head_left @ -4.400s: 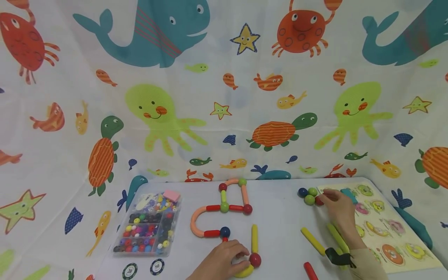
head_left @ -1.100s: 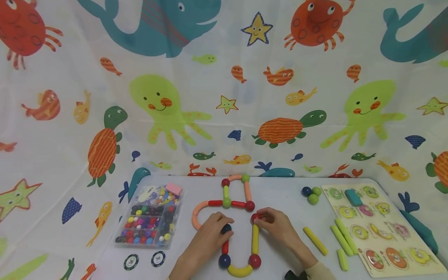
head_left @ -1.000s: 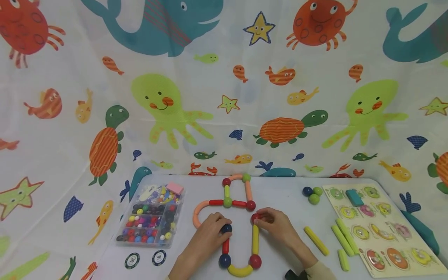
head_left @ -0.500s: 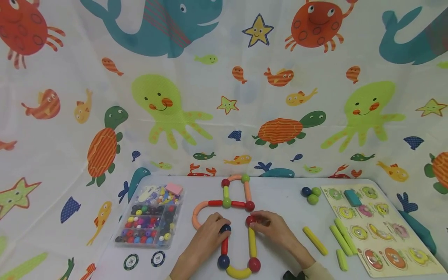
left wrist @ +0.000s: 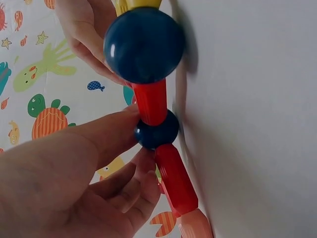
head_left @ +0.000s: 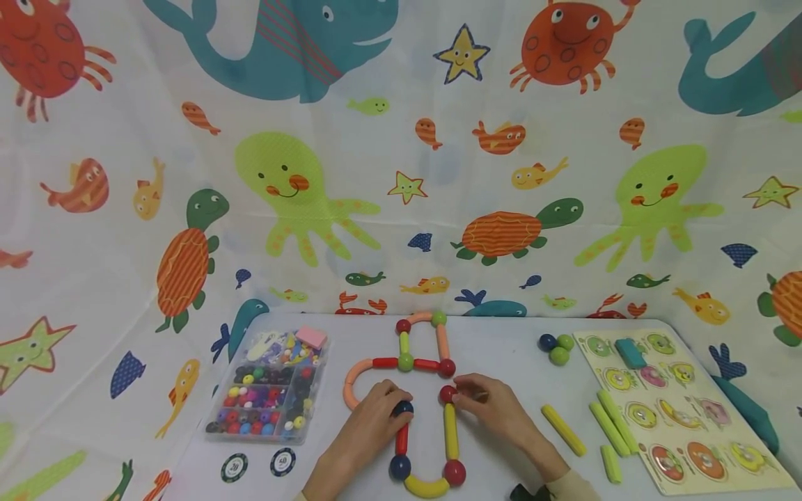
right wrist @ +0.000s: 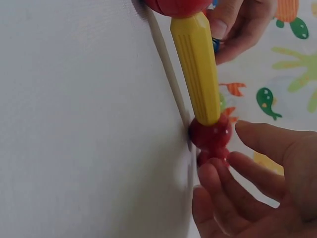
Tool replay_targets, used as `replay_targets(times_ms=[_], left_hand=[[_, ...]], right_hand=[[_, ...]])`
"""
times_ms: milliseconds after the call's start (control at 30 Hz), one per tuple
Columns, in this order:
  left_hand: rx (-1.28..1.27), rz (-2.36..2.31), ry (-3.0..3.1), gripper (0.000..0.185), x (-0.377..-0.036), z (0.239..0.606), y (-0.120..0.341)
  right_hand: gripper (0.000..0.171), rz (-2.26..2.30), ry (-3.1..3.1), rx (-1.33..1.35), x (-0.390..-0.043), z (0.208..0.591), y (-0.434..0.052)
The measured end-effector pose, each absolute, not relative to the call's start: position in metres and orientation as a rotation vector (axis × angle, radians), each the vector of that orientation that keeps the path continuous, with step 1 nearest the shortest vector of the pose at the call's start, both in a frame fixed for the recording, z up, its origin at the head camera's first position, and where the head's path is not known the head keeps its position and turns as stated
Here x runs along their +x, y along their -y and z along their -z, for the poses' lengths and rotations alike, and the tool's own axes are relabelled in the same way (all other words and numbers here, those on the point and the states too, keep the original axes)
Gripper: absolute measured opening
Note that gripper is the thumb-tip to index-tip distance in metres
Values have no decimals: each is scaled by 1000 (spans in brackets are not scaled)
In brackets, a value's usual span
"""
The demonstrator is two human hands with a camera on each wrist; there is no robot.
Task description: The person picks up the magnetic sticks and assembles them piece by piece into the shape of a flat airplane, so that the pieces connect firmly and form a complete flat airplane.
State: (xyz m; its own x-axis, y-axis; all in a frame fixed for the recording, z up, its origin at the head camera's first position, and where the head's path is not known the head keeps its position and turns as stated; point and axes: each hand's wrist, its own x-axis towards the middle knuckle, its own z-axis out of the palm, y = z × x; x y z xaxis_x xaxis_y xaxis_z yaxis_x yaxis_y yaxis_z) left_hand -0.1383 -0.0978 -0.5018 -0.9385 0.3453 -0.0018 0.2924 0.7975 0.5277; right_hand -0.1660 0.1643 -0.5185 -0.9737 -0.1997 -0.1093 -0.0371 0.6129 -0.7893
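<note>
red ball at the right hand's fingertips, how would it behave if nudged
The red ball looks smooth and shiny, so it may be a bit slippery. Its round shape suggests rolling, but the yellow stick against it would probably hinder that. Its undented surface suggests it's rigid.

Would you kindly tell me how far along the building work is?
Done: the upper loop looks closed, and a yellow curve links the bottom balls. In hand: the left hand pinches a navy ball; the right hand is at a red ball. Remaining, probably: closing the apparent gap to the loop's red corner ball; a yellow rod and green rods lie loose.
</note>
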Motion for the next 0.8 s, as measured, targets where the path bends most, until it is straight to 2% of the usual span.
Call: replay_targets(times_ms=[133,300,567,800], left_hand=[[519,-834,-2885,33,-138,502,98],[524,-846,-2884,33,-138,501,100],[536,-858,-2901,31,-138,501,101],[517,-872,-2880,31,-139,500,101]], right_hand=[[30,1304,-2724,-123,-163,511,-180],[29,1278,-2833,-48,-159,504,-215],[34,1178,-2964,82,-144,493,-274],[40,1090,-2971,252,-126,488,-305]])
